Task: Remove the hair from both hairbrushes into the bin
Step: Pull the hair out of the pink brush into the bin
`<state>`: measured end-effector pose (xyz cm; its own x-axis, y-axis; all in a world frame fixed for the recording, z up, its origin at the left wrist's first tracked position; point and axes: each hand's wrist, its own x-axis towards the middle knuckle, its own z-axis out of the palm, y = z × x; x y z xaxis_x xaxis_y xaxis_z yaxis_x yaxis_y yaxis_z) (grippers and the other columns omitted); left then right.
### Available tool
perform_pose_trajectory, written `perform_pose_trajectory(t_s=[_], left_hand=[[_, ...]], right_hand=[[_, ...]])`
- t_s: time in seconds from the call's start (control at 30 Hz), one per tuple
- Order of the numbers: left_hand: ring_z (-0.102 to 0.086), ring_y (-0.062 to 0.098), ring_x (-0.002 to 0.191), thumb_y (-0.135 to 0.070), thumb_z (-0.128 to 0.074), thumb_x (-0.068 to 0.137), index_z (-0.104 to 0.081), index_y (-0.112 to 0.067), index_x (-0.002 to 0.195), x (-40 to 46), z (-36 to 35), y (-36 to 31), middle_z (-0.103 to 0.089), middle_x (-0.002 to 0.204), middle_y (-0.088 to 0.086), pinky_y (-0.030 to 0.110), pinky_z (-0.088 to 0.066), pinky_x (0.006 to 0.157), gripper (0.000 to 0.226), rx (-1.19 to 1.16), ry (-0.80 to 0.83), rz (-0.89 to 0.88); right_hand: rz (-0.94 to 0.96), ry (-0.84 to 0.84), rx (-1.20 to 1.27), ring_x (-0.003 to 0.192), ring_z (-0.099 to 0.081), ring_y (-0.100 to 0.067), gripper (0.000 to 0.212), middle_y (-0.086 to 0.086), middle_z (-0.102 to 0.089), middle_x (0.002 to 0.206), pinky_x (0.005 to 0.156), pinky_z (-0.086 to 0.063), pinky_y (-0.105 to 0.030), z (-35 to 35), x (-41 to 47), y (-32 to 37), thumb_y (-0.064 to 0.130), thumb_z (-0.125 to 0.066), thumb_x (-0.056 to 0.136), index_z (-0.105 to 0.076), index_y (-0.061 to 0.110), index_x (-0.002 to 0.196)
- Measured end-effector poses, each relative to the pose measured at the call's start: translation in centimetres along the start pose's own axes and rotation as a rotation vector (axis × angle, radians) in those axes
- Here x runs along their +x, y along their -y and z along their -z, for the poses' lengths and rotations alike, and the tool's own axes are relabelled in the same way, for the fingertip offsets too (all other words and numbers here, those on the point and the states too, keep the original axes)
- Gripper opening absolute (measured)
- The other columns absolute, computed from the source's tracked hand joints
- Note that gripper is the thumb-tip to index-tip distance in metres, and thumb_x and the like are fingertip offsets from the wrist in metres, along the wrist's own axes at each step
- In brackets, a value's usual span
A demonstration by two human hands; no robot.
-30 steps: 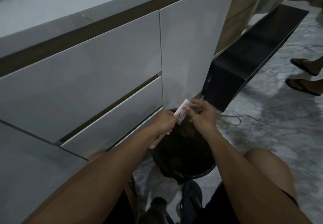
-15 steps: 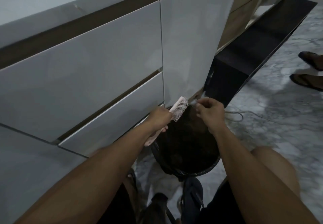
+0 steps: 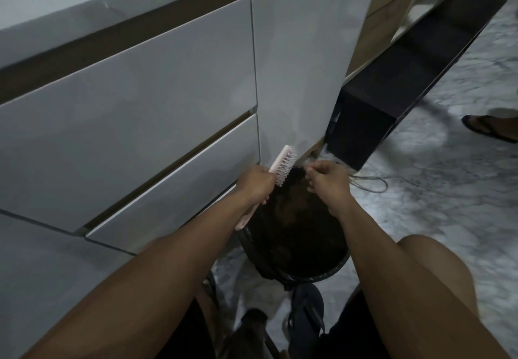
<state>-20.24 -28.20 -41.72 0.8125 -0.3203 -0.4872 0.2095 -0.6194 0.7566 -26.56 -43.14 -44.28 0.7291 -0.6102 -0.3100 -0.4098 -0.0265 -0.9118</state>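
A pale pink hairbrush (image 3: 283,164) is held by its handle in my left hand (image 3: 256,183), bristles facing right, tilted over the bin. The round black bin (image 3: 330,270) stands on the floor between my knees, with dark matter inside. My right hand (image 3: 326,180) hovers above the bin's far side, just right of the brush, with its fingertips pinched together; whether hair is between them I cannot make out. No second hairbrush is visible.
White cabinet drawers (image 3: 140,112) fill the left. A dark low shelf (image 3: 392,100) runs off to the right, a thin cable (image 3: 372,183) trails on the marble floor, and another person's sandalled foot (image 3: 487,128) is at far right. A dark slipper (image 3: 307,311) lies below the bin.
My right hand was on the bristles a second ago; it has pulled away to the right and now sits apart from the brush, over the bin. The brush has tilted more upright.
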Motion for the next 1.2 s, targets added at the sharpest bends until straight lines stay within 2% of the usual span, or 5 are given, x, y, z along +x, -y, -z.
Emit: perform_pose_trajectory(t_s=[0.27,0.63,0.87,1.03,1.2], left_hand=[[-0.056,0.02,0.051,-0.011,-0.05,0.09,-0.061,0.003,0.119,0.2,0.3,0.8,-0.056,0.066,0.009,0.029,-0.047,0.049,0.034,0.003,-0.008,0.022],[-0.058,0.017,0.06,-0.005,-0.057,0.086,-0.063,0.001,0.116,-0.5,0.3,0.7,-0.058,0.076,0.006,0.027,-0.05,0.052,0.031,-0.027,0.066,-0.021],[-0.06,0.015,0.062,0.0,-0.06,0.085,-0.068,-0.004,0.113,-0.8,0.1,0.6,-0.065,0.077,0.006,0.026,-0.051,0.054,0.029,-0.034,0.11,-0.072],[-0.064,0.022,0.068,-0.001,-0.07,0.078,-0.075,-0.012,0.111,-1.4,0.6,1.1,-0.074,0.097,0.016,0.036,-0.057,0.065,0.035,0.089,0.011,-0.187],[-0.068,0.022,0.097,-0.005,-0.071,0.078,-0.072,-0.013,0.116,-2.2,0.9,1.0,-0.075,0.107,0.007,0.02,-0.043,0.075,0.039,0.275,-0.063,-0.293]], right_hand=[[-0.071,0.061,-0.067,0.092,-0.067,-0.021,0.021,0.0,-0.071,0.093,0.088,-0.055,-0.038,-0.1,0.4,-0.5,0.013,-0.06,0.089,-0.071,0.016,0.107],[-0.083,-0.033,-0.042,0.085,-0.061,-0.012,0.028,-0.001,-0.065,0.103,0.077,-0.049,-0.027,0.4,-0.2,0.4,0.008,-0.059,0.088,-0.064,0.011,0.115],[-0.143,0.362,0.163,0.098,-0.07,-0.026,0.036,-0.004,-0.071,0.108,0.086,-0.058,-0.044,-0.2,-2.3,1.3,0.031,-0.074,0.082,-0.063,0.017,0.114],[-0.168,0.374,0.141,0.094,-0.073,-0.029,0.035,-0.017,-0.074,0.105,0.092,-0.055,-0.043,-0.4,-2.4,1.7,0.014,-0.067,0.087,-0.064,-0.001,0.118],[-0.218,0.411,0.248,0.091,-0.074,-0.03,0.023,-0.018,-0.076,0.098,0.09,-0.056,-0.044,-0.4,-3.1,2.1,0.013,-0.069,0.086,-0.068,0.001,0.105]])
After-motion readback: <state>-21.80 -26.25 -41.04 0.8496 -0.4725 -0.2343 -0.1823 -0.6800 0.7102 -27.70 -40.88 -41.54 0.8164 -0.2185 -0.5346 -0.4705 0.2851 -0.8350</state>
